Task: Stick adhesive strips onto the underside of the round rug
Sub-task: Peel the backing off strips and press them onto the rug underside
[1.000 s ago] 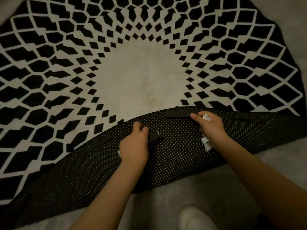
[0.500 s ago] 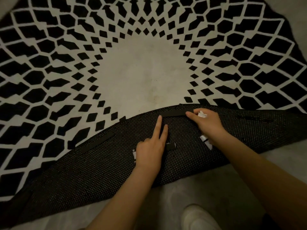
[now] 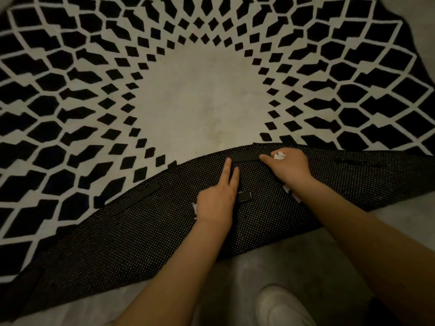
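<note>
The left hand [image 3: 215,205] lies on the folded-over underside [image 3: 141,234] of the round rug [image 3: 200,95]. Its index and middle fingers [image 3: 227,170] are stretched forward and flat on the dotted backing, and the index tip touches the left end of a black adhesive strip [image 3: 247,156]. The other fingers of this hand are curled under, and a small strip piece [image 3: 244,196] with a pale end shows from both sides of the palm; I cannot tell how firmly it is held. The right hand [image 3: 290,168] is just beside, at the right end of the same strip. Its fingers are curled, the index tip presses on the strip, and a crumpled white backing paper [image 3: 279,156] sits inside the curled fingers. More white paper [image 3: 290,191] shows under the right wrist.

The near edge of the rug is turned over, so the dark dotted underside faces up, while the black and white pattern lies beyond it. The strip under the fingers lies along the fold line near the middle of the folded part. A second strip [image 3: 136,198] is stuck further left, also close to the fold line and tilted. The rug lies on a grey floor [image 3: 294,260], and a white shoe [image 3: 281,307] is at the bottom edge of the view.
</note>
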A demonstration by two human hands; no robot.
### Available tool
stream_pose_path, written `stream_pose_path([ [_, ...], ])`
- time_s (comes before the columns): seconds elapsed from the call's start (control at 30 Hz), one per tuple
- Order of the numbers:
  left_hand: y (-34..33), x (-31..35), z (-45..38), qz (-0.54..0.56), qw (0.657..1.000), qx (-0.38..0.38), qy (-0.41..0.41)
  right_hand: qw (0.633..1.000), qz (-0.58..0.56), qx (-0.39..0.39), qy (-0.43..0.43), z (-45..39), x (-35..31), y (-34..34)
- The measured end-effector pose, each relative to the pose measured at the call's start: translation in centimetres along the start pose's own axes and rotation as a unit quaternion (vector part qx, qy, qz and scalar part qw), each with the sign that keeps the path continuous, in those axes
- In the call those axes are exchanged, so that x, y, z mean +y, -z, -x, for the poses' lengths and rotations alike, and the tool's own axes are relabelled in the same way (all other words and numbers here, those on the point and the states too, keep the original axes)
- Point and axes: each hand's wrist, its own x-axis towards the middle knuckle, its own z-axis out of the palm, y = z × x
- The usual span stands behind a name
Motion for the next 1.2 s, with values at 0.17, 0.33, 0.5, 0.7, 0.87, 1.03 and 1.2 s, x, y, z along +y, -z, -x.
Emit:
stream_pose_path([
  [0.17, 0.1, -0.5, 0.0, 0.012, 1.000, -0.004, -0.004, 0.993, 0.108, 0.054, 0.004, 0.2, 0.0, 0.7],
  [0.33, 0.0, -0.6, -0.1, 0.025, 1.000, -0.005, -0.005, 0.967, 0.141, 0.050, 0.207, 2.9, 0.1, 0.2],
  [0.5, -0.1, -1.0, -0.2, 0.038, 0.999, -0.004, -0.011, 0.871, 0.396, -0.073, 0.280, 3.2, -0.2, -0.9],
  [0.7, -0.3, -1.3, -0.4, 0.041, 0.999, -0.002, -0.018, 0.834, 0.460, -0.083, 0.293, 2.7, 0.2, -1.2],
  [0.87, -0.1, -1.1, -0.3, 0.019, 1.000, 0.000, -0.013, 0.835, 0.461, -0.074, 0.290, 2.3, 0.2, -0.5],
  [1.03, 0.2, -0.9, -0.4, 0.001, 1.000, -0.001, -0.010, 0.864, 0.456, -0.046, 0.209, 2.2, 1.6, 1.8],
  [1.2, 0.3, -1.1, -0.5, -0.007, 1.000, 0.001, -0.007, 0.863, 0.475, -0.025, 0.170, 2.4, 3.1, 2.5],
])
